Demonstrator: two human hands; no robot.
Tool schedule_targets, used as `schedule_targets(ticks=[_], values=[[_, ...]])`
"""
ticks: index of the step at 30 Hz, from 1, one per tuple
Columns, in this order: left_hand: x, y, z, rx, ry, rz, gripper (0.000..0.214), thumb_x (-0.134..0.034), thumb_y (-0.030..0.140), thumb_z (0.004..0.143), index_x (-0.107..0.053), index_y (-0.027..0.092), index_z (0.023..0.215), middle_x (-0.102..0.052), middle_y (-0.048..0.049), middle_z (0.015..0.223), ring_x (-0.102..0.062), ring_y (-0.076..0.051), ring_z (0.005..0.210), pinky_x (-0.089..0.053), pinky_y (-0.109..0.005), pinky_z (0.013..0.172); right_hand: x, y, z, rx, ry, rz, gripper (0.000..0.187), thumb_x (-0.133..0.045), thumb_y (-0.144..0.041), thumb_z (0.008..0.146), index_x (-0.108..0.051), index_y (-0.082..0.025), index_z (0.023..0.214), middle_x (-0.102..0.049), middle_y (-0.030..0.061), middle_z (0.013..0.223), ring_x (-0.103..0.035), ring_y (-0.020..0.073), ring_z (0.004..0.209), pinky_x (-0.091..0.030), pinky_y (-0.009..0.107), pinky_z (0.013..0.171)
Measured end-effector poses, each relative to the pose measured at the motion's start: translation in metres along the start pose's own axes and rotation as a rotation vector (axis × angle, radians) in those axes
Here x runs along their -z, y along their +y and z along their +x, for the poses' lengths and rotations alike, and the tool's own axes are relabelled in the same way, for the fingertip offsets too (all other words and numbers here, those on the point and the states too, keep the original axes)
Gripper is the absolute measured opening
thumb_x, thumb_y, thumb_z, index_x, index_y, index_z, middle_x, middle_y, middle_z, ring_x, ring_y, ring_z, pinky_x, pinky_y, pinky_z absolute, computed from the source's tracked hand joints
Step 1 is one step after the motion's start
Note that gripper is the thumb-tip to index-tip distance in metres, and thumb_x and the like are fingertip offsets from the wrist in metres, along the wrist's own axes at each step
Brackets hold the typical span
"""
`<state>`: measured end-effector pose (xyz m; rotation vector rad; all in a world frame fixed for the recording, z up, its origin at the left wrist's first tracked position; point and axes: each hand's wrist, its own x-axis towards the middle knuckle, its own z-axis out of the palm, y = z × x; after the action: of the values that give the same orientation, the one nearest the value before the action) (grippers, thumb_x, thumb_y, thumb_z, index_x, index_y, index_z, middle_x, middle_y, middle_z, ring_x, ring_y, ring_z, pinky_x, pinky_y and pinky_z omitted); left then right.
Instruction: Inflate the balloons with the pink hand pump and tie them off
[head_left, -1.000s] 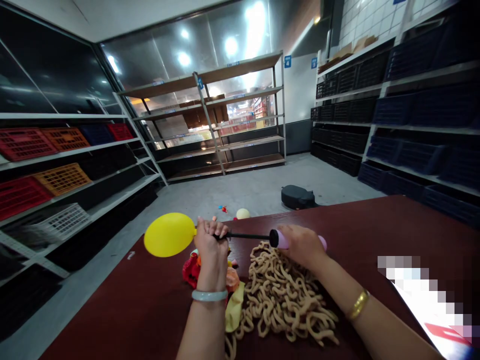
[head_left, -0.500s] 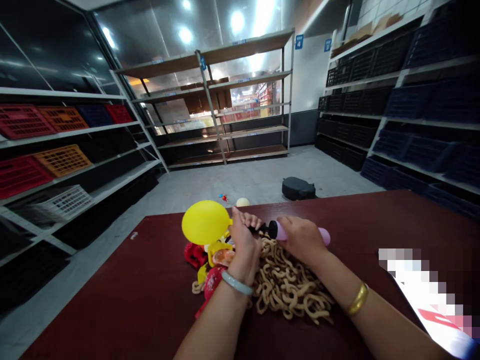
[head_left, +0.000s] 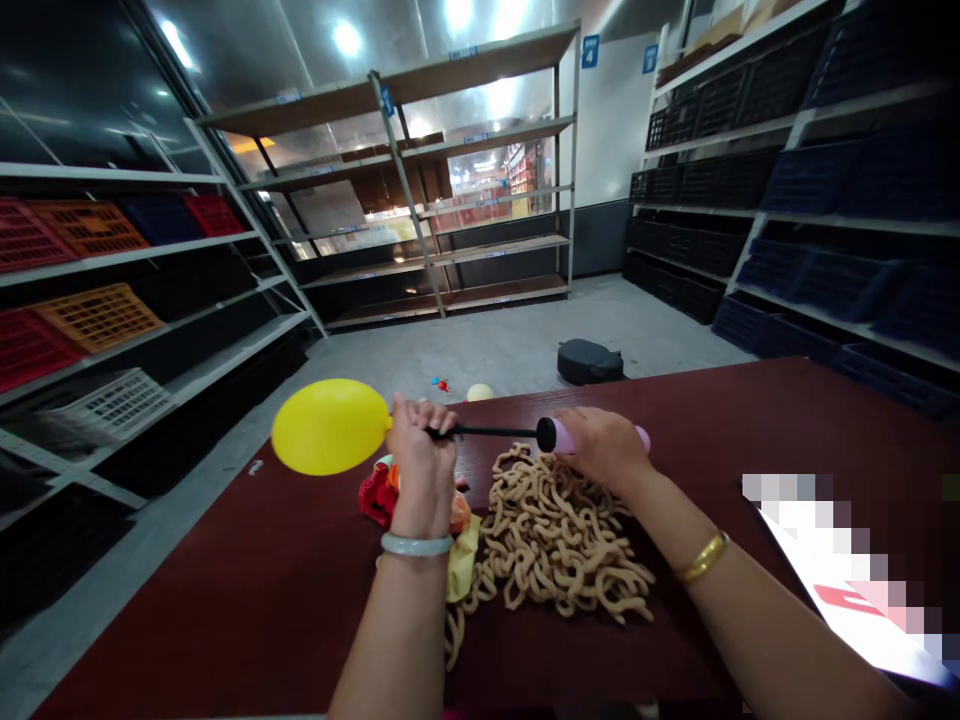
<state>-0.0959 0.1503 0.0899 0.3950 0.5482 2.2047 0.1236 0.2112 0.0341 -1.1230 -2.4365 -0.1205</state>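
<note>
One yellow balloon (head_left: 330, 426) is recorded partly filled, left of centre over the table's (head_left: 225, 600) far edge, its neck enclosed by the fisted left hand (head_left: 420, 455). The black rod (head_left: 491, 432), pushed in half a second ago, is now drawn out (an intake stroke, it is judged). The pink barrel (head_left: 564, 437) is gripped by the curled right hand (head_left: 604, 450).

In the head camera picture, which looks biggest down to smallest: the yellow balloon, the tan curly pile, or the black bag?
1. tan curly pile
2. yellow balloon
3. black bag, but it lies far from the camera, so its true size is unsure.
</note>
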Motion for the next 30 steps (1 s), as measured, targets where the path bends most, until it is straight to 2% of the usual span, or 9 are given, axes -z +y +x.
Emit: schedule_targets(ticks=[3, 5, 10, 15, 20, 23, 25, 30], values=[[0.005, 0.016, 0.008, -0.04, -0.017, -0.004, 0.045, -0.054, 0.035, 0.088, -0.025, 0.019, 0.058, -0.026, 0.0076, 0.043, -0.031, -0.006, 0.036, -0.025, -0.021, 0.041, 0.003, 0.007, 0.001, -0.002, 0.013, -0.02, 0.038, -0.056, -0.039, 0.079, -0.057, -0.021, 0.112, -0.065, 0.0065, 0.096, -0.057, 0.0217, 0.089, -0.034, 0.03, 0.074], [0.005, 0.015, 0.006, -0.049, -0.031, -0.018, 0.045, -0.054, 0.036, 0.088, -0.025, 0.019, 0.058, -0.027, 0.0075, 0.043, -0.031, -0.006, 0.036, -0.026, -0.021, 0.041, 0.006, 0.008, 0.0, -0.01, 0.026, -0.036, 0.038, -0.056, -0.039, 0.079, -0.057, -0.02, 0.112, -0.064, 0.007, 0.094, -0.056, 0.0223, 0.088, -0.033, 0.03, 0.073], [-0.002, -0.015, -0.01, -0.006, -0.034, -0.065, 0.045, -0.055, 0.038, 0.087, -0.027, 0.019, 0.058, -0.027, 0.0077, 0.045, -0.031, -0.006, 0.037, -0.027, -0.02, 0.041, 0.012, 0.001, -0.004, -0.018, 0.049, -0.068, 0.038, -0.056, -0.04, 0.079, -0.057, -0.018, 0.111, -0.063, 0.008, 0.093, -0.055, 0.0233, 0.085, -0.031, 0.032, 0.071], [-0.014, -0.051, -0.038, 0.068, -0.046, -0.043, 0.045, -0.056, 0.042, 0.086, -0.03, 0.018, 0.058, -0.027, 0.0072, 0.045, -0.031, -0.006, 0.037, -0.025, -0.021, 0.04, 0.013, -0.019, -0.007, 0.025, 0.051, -0.027, 0.037, -0.055, -0.034, 0.079, -0.056, -0.018, 0.112, -0.063, 0.0085, 0.095, -0.054, 0.0235, 0.087, -0.031, 0.033, 0.074], [-0.016, -0.068, -0.049, 0.11, -0.057, -0.016, 0.044, -0.06, 0.043, 0.083, -0.032, 0.018, 0.059, -0.029, 0.0071, 0.045, -0.031, -0.006, 0.037, -0.026, -0.022, 0.041, 0.014, -0.032, -0.007, 0.026, 0.022, -0.013, 0.031, -0.053, -0.031, 0.08, -0.057, -0.016, 0.107, -0.064, 0.0103, 0.094, -0.055, 0.0232, 0.086, -0.032, 0.032, 0.073], [-0.012, -0.064, -0.04, 0.126, -0.028, -0.028, 0.045, -0.055, 0.043, 0.086, -0.031, 0.018, 0.058, -0.028, 0.0069, 0.044, -0.031, -0.007, 0.037, -0.025, -0.022, 0.041, 0.011, -0.031, -0.004, 0.02, -0.001, -0.005, 0.029, -0.054, -0.036, 0.081, -0.057, -0.018, 0.104, -0.064, 0.0087, 0.093, -0.056, 0.0222, 0.086, -0.032, 0.031, 0.072], [-0.007, -0.054, -0.029, 0.126, -0.007, -0.039, 0.044, -0.052, 0.039, 0.089, -0.03, 0.018, 0.057, -0.027, 0.0068, 0.043, -0.031, -0.007, 0.036, -0.024, -0.022, 0.04, 0.008, -0.025, -0.002, 0.008, -0.02, -0.007, 0.032, -0.055, -0.039, 0.08, -0.057, -0.02, 0.105, -0.064, 0.0076, 0.093, -0.057, 0.0216, 0.086, -0.033, 0.03, 0.071], [0.005, -0.005, 0.001, 0.047, -0.016, -0.067, 0.047, -0.053, 0.038, 0.088, -0.026, 0.018, 0.057, -0.029, 0.0074, 0.043, -0.033, -0.006, 0.036, -0.027, -0.021, 0.042, 0.003, -0.001, 0.003, 0.007, -0.015, -0.017, 0.034, -0.06, -0.04, 0.077, -0.056, -0.023, 0.107, -0.065, 0.0051, 0.095, -0.058, 0.0208, 0.089, -0.034, 0.029, 0.073]])
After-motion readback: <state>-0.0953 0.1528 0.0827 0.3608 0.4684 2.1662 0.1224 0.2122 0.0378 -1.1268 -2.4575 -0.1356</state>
